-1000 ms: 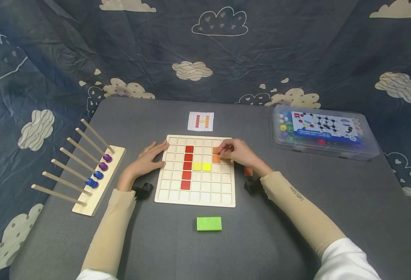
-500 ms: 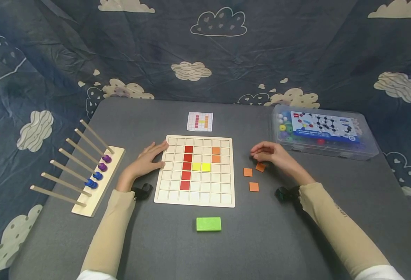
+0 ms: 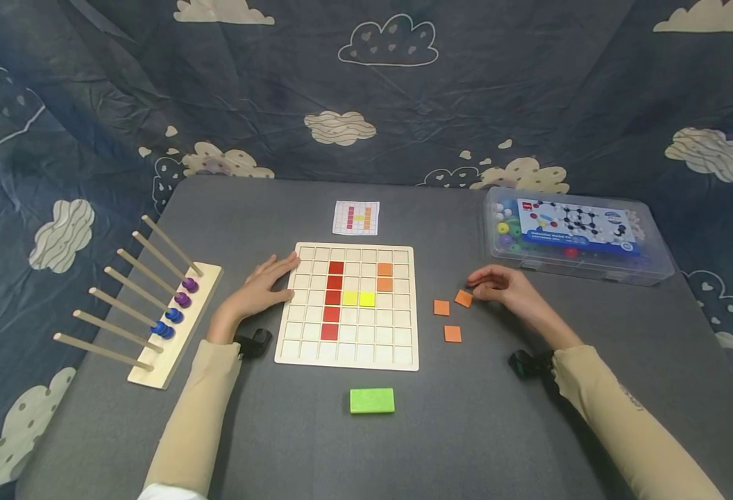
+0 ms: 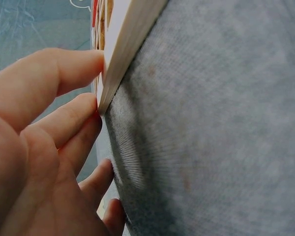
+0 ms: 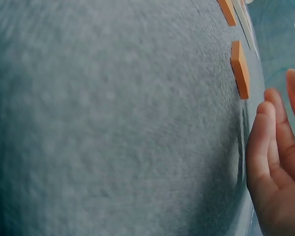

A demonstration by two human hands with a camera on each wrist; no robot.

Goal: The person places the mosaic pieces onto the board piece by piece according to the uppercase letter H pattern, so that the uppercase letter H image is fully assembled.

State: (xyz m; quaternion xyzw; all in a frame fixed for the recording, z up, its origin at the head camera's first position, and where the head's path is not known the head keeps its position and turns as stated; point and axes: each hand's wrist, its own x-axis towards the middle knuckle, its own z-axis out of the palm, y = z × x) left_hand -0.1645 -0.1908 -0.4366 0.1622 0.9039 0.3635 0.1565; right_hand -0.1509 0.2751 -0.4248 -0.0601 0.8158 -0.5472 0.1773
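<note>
A light wooden grid board (image 3: 348, 353) lies mid-table, holding a column of red squares (image 3: 332, 297), two yellow squares (image 3: 358, 298) and two orange squares (image 3: 384, 276). My left hand (image 3: 257, 292) rests spread at its left edge; in the left wrist view the fingertips (image 4: 96, 61) touch the board's side (image 4: 119, 54). Three loose orange tiles lie to the right of the board: a near tile (image 3: 452, 334), a left tile (image 3: 441, 307) and a tilted tile (image 3: 463, 298). Beside the tilted one hovers my right hand (image 3: 507, 292), fingers loosely bent with nothing between them.
Behind the board lies a small pattern card (image 3: 356, 218). A green block (image 3: 373, 401) sits in front. On the left stands a wooden peg rack (image 3: 182, 326) with blue and purple beads. A clear plastic case (image 3: 579, 236) of coloured balls occupies the back right.
My right hand has left the orange squares on the board and moved right to the loose tiles, then slightly further right and nearer. The left hand stays at the board's edge.
</note>
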